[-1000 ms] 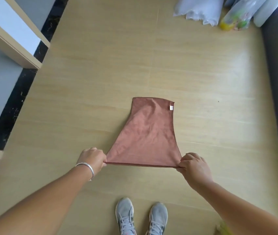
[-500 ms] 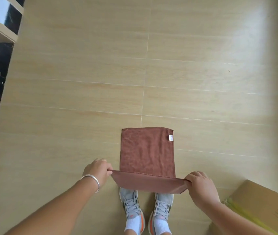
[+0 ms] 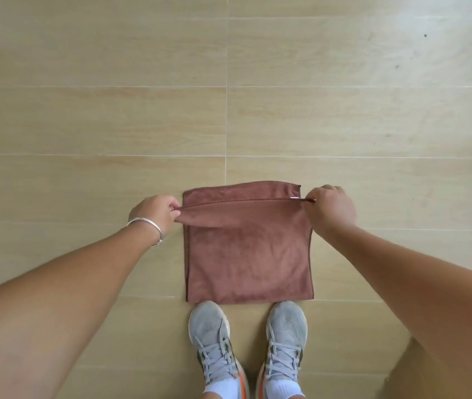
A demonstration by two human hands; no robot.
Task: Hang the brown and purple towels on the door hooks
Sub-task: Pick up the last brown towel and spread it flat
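The brown towel lies on the wooden floor just ahead of my feet, folded over on itself. My left hand pinches the left corner of its upper layer. My right hand pinches the right corner, beside a small white label. The edge stretched between my hands sits close to the far edge of the layer beneath. No purple towel, door or hooks appear in this view.
My two grey sneakers stand right at the towel's near edge. Pale wooden floor fills the rest of the view. A silver bracelet circles my left wrist.
My hands carried the pinched near edge forward over the towel toward its far edge, folding it in half. The view tilted further down; the cardboard box and the shelf on the left dropped out of sight.
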